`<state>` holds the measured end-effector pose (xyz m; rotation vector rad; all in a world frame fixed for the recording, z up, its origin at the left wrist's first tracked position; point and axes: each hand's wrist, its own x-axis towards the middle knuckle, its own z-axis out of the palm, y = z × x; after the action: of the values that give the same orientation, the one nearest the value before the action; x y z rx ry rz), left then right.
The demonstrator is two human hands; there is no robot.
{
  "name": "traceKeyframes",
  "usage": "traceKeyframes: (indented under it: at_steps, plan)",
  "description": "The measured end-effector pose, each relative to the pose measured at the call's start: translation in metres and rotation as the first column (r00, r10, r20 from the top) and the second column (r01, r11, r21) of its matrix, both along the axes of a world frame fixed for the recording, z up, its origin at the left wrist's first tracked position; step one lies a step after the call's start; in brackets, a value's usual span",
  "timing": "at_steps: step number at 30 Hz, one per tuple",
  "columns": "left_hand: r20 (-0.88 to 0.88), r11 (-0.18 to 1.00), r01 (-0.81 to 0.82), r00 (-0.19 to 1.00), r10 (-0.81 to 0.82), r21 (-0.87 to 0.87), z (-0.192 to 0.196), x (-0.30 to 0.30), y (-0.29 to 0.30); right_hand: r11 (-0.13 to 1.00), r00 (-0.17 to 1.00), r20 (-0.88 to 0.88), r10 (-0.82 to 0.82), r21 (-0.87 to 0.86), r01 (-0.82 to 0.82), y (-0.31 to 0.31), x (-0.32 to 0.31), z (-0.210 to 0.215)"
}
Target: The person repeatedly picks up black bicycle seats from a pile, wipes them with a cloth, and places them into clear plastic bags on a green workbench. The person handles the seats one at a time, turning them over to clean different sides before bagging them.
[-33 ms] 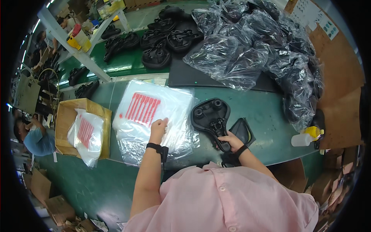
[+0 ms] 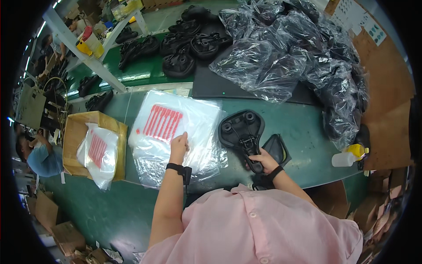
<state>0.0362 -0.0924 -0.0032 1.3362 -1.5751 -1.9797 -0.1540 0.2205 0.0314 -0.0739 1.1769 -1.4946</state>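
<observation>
My left hand [image 2: 179,146] lies on top of a stack of clear plastic bags with red print [image 2: 171,119], fingertips pressing the top sheet. It wears a black wrist strap. My right hand [image 2: 261,160] grips the narrow nose of a black bicycle saddle [image 2: 241,127]. The saddle lies upside down on the green table [image 2: 303,132], its rails facing up. A small black flat piece [image 2: 278,147] lies just right of the saddle's nose, next to my right hand.
A cardboard box [image 2: 72,132] with more printed bags stands at the left. Bagged saddles [image 2: 299,48] pile up at the back right, bare saddles [image 2: 184,48] behind them. A white bottle with a yellow cap [image 2: 347,157] stands at the right. Another person [image 2: 41,158] works far left.
</observation>
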Motion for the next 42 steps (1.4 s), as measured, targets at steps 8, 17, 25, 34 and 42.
traceKeyframes:
  at_steps: [8, 17, 25, 34, 42]
  plan:
    - [-0.146, 0.978, -0.039, 0.989, 0.008, -0.205, 0.027, 0.005, -0.008, 0.994, 0.451, -0.892, -0.012, -0.061, -0.094, -0.080, 0.009, 0.073]
    - [-0.339, 0.793, -0.605, 0.763, 0.550, -0.075, -0.020, 0.072, -0.055, 0.884, 0.032, -0.935, 0.352, 0.322, -0.339, -0.184, 0.066, 0.033]
    - [0.023, 0.528, 0.050, 0.998, -0.057, -0.848, 0.139, 0.039, -0.006, 0.820, 0.048, -0.864, 0.501, 0.456, -0.345, -0.202, 0.038, 0.043]
    - [0.273, 0.229, 0.536, 0.697, -0.664, -0.813, 0.164, 0.021, 0.102, 0.984, 0.983, 0.182, 0.033, -0.178, 0.000, -0.174, 0.032, 0.031]
    - [0.149, 0.627, 0.660, 0.728, -0.669, -0.414, 0.204, -0.023, 0.051, 0.849, 0.811, -0.400, -0.426, 0.133, 0.512, -0.078, -0.085, 0.075]
